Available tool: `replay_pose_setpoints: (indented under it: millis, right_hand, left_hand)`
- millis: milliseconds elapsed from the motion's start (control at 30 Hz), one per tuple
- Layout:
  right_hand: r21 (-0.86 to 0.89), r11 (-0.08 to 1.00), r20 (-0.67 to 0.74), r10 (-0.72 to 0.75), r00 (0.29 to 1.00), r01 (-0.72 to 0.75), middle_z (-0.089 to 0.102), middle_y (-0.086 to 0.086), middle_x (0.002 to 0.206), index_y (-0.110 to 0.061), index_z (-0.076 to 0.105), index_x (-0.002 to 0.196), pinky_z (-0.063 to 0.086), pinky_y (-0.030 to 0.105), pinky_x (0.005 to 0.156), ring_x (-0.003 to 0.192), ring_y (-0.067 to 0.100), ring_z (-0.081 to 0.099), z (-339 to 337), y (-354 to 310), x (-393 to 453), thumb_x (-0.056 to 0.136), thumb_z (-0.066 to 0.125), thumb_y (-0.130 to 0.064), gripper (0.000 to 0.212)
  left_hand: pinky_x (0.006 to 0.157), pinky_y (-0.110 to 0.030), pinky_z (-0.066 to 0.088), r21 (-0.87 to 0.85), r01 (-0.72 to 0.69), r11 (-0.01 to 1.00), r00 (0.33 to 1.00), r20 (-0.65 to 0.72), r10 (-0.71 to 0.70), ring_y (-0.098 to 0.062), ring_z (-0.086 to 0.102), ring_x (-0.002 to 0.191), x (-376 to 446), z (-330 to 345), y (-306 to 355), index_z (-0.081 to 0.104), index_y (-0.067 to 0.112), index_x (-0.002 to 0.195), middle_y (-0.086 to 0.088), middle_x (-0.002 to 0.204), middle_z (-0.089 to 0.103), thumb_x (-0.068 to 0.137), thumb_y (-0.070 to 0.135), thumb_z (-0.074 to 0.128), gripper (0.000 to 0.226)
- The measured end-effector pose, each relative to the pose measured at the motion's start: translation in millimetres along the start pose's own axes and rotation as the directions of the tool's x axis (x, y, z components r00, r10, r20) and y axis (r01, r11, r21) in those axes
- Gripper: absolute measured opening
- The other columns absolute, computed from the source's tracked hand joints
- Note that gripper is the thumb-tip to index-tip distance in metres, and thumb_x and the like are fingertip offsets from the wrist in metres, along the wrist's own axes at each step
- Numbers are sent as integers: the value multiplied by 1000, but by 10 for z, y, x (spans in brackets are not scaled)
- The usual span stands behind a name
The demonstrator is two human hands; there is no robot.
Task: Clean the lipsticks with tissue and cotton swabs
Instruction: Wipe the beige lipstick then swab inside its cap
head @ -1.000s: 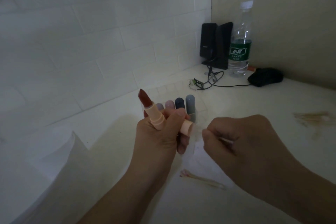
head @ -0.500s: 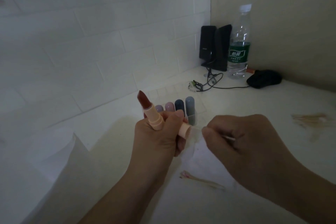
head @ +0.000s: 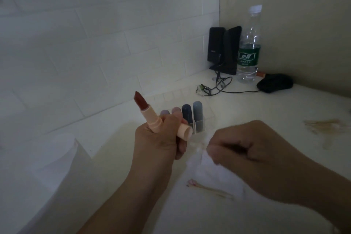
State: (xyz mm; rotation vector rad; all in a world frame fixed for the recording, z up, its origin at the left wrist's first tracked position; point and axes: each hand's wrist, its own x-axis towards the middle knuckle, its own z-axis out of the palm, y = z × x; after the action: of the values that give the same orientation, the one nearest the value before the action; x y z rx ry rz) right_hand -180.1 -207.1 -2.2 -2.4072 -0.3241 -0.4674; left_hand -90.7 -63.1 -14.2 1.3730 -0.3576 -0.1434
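Gripping the uncapped lipstick (head: 147, 116), left hand (head: 159, 138) is fisted; right hand (head: 245, 150) pinches sth. small, unclear what. Used swabs (head: 209, 189) lie nearby; capped lipsticks (head: 191, 114) probably remain.

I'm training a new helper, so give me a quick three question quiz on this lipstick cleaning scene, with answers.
1. True or false: the lipstick in the left hand is uncapped.
2. What stands beside the black speakers in the corner?
3. Which is on the table near the right hand: A) a tissue with used swabs, B) scissors?

Key: 1 true; 2 a water bottle; 3 A.
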Motion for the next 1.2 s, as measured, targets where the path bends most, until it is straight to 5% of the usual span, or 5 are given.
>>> replay_pose_setpoints:
  millis: [167, 500, 700, 867, 1200]
  right_hand:
    - [-392, 914, 61, 138, 989, -103, 56, -22, 82, -45, 70, 92, 38, 18, 66, 79, -3, 53, -236, 335, 64, 89, 51, -51, 20]
    - [-342, 909, 121, 293, 949, -237, 59, -19, 80, -47, 66, 93, 43, 22, 70, 76, -4, 53, -360, 476, 55, 71, 64, -64, 28]
    - [-204, 816, -560, 356, 748, -541, 59, -18, 59, -31, 71, 81, 39, 14, 58, 61, 0, 57, -1008, 903, -114, 81, 71, -28, 3]
    - [-359, 502, -371, 697, 613, -787, 71, 6, 92, -23, 76, 81, 48, 27, 78, 83, 22, 64, -1217, 1363, -369, 76, 75, -10, 14]
    - [-458, 472, -318, 704, 635, -753, 58, -6, 74, -23, 78, 86, 41, 20, 67, 75, 13, 57, -1162, 1413, -356, 70, 82, -23, 16]
  left_hand:
    - [42, -26, 32, -16, 9, 1000, 999, -30, -10, -15, 39, 43, 28, -18, -19, 59, 14, 61, -7, 48, 45, 83, 29, 57, 27]
    - [42, -25, 33, -20, 6, 1000, 1000, 12, -6, -14, 40, 44, 11, -3, -24, 64, 21, 54, -7, 50, 47, 92, 28, 54, 39]
    - [44, -27, 32, -10, 13, 1000, 1000, 24, -13, -14, 40, 45, 8, -8, -41, 64, 23, 55, -7, 53, 49, 91, 31, 55, 38]
    - [45, -28, 30, 15, 15, 1000, 1000, 21, -15, -16, 39, 43, 9, 15, -62, 65, 24, 55, -7, 50, 48, 93, 26, 53, 40]
    - [40, -26, 31, 25, 20, 1000, 999, 33, -21, -16, 40, 42, -6, 27, -53, 66, 25, 54, -8, 50, 49, 91, 26, 54, 39]
